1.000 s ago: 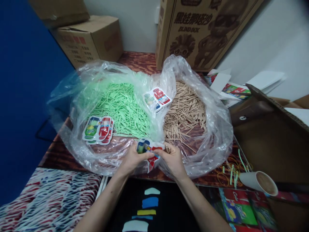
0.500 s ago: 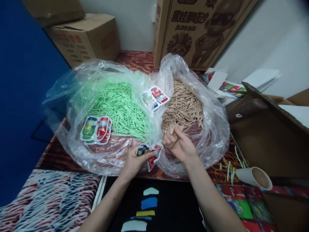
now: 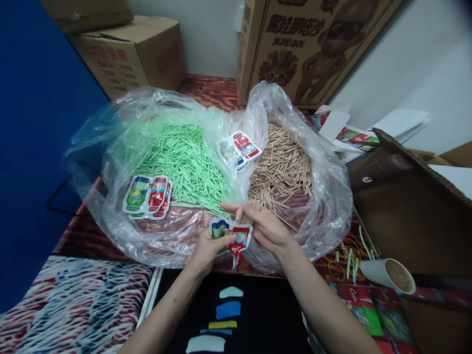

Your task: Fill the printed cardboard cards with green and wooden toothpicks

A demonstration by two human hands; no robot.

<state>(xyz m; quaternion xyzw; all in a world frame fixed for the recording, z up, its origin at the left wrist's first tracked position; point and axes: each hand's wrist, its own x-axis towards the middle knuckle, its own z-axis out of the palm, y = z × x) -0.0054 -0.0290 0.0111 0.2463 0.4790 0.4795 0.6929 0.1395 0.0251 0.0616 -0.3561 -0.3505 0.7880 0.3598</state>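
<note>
My left hand [image 3: 204, 251] pinches a small printed pouch [image 3: 241, 235] with a blue part and a red cola part. At the pouch's upper right edge, my right hand [image 3: 271, 230] is closed on a small bunch of thin brown sticks [image 3: 251, 210], its index finger stretched to the left. Whether the stick ends are inside the pouch I cannot tell. Behind my right hand lies a pile of brown sticks [image 3: 282, 157] on clear plastic. A heap of light green sticks [image 3: 188, 164] lies in the plastic bag [image 3: 173, 246] to the left.
Stacked pouches [image 3: 147, 197] lie on the left plastic, and more pouches [image 3: 241, 147] rest between the two piles. At the right are a paper cup [image 3: 389, 274] on its side, rubber bands [image 3: 337, 268] and an open carton [image 3: 398, 216]. Cardboard boxes [image 3: 162, 54] stand behind.
My right hand has moved from the brown pile toward the pouch, bringing brown sticks to its edge. My left hand has turned the pouch slightly and stays near the same place.
</note>
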